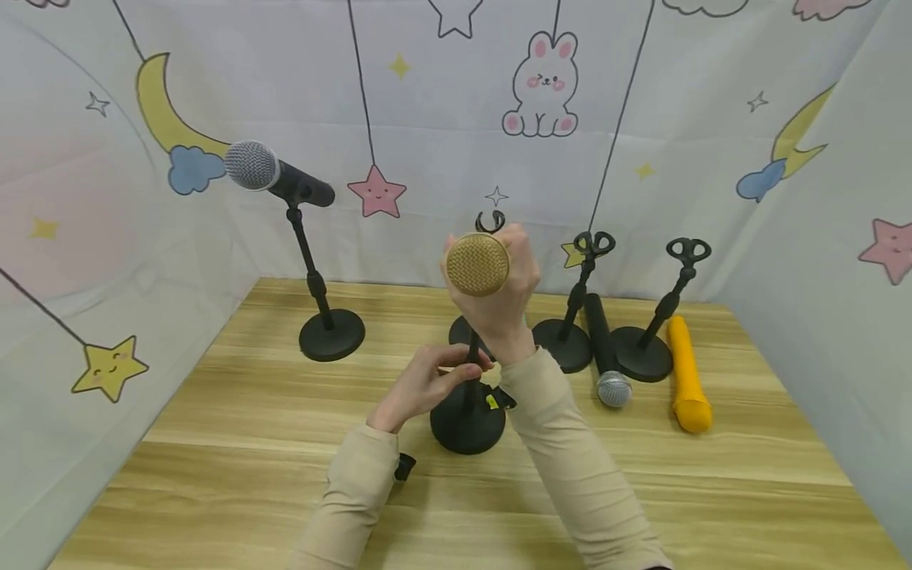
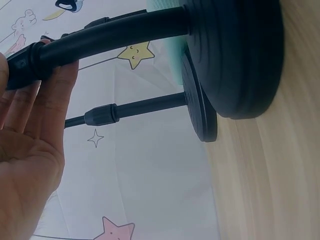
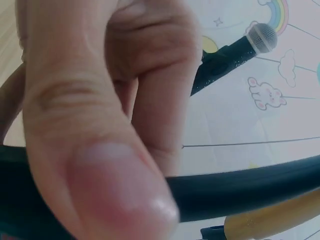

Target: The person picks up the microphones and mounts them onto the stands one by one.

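The black stand (image 1: pixel 463 434) rises from its round base on the desk (image 1: pixel 242 443), directly below the gold microphone (image 1: pixel 477 265), with its pole as the long axis, running roughly upright through both hands' reach. The left hand (image 1: pixel 422 385) is nearer the base, pinching the pole between thumb and fingers; the right hand (image 1: pixel 502 317) is higher and nearer the microphone, curled behind its head, thumb and finger pinching a black shaft that I judge to be the stand's upper part. The microphone's head faces the head camera, hiding its handle there.
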Demonstrator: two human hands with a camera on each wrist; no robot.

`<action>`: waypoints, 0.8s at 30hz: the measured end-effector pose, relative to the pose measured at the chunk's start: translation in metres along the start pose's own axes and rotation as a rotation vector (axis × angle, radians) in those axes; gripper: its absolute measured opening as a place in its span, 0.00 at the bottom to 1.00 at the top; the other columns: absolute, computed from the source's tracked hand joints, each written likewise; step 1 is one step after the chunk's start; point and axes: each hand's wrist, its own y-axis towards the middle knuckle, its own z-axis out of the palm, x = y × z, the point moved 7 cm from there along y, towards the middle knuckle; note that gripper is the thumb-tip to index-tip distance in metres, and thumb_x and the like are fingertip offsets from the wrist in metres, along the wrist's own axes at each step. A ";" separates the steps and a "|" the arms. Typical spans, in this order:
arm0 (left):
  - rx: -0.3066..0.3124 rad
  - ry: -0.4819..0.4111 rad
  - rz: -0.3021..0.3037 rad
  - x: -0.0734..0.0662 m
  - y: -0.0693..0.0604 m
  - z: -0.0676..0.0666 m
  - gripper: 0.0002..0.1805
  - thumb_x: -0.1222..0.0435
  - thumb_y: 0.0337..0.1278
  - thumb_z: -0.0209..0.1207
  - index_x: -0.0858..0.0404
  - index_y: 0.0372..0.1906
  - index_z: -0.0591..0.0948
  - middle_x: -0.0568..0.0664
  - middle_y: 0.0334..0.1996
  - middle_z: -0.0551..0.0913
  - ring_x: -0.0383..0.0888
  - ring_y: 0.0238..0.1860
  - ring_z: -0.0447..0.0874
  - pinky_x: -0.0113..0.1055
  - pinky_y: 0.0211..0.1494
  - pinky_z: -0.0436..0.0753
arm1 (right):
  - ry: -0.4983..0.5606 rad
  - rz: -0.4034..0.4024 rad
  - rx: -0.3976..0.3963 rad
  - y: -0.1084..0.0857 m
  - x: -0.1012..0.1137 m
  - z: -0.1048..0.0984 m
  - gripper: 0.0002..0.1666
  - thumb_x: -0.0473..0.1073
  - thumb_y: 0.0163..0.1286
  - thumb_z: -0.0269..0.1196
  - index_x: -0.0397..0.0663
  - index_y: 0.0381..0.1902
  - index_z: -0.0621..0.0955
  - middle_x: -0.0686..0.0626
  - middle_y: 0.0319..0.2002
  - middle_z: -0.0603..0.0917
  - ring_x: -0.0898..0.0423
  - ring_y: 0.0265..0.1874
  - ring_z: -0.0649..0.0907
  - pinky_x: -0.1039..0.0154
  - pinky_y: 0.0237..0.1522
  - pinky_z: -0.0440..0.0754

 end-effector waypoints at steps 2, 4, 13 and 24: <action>0.000 -0.005 0.008 0.000 0.000 0.000 0.10 0.65 0.71 0.58 0.63 0.48 0.85 0.56 0.48 0.89 0.52 0.52 0.88 0.34 0.52 0.87 | 0.012 0.000 0.003 0.000 0.000 0.001 0.22 0.31 0.51 0.74 0.38 0.36 0.71 0.42 0.23 0.75 0.48 0.21 0.78 0.56 0.24 0.80; 0.002 -0.006 0.017 0.000 0.000 0.000 0.10 0.65 0.71 0.57 0.63 0.49 0.85 0.56 0.48 0.89 0.51 0.52 0.88 0.33 0.53 0.86 | 0.021 -0.002 0.006 0.000 0.001 0.001 0.22 0.31 0.51 0.73 0.38 0.35 0.71 0.42 0.23 0.75 0.48 0.20 0.78 0.56 0.24 0.80; 0.010 -0.014 0.004 0.001 0.000 0.000 0.10 0.65 0.71 0.58 0.63 0.48 0.85 0.60 0.48 0.88 0.54 0.51 0.88 0.33 0.52 0.87 | 0.048 0.002 0.016 0.001 0.001 0.001 0.23 0.30 0.50 0.74 0.37 0.35 0.70 0.41 0.24 0.75 0.48 0.21 0.78 0.57 0.25 0.80; -0.002 -0.007 0.009 0.001 0.001 0.000 0.09 0.65 0.70 0.59 0.62 0.48 0.86 0.56 0.47 0.89 0.53 0.49 0.89 0.35 0.54 0.86 | 0.102 0.035 0.165 -0.001 -0.002 0.001 0.25 0.31 0.49 0.77 0.35 0.39 0.73 0.40 0.30 0.80 0.46 0.28 0.83 0.54 0.34 0.85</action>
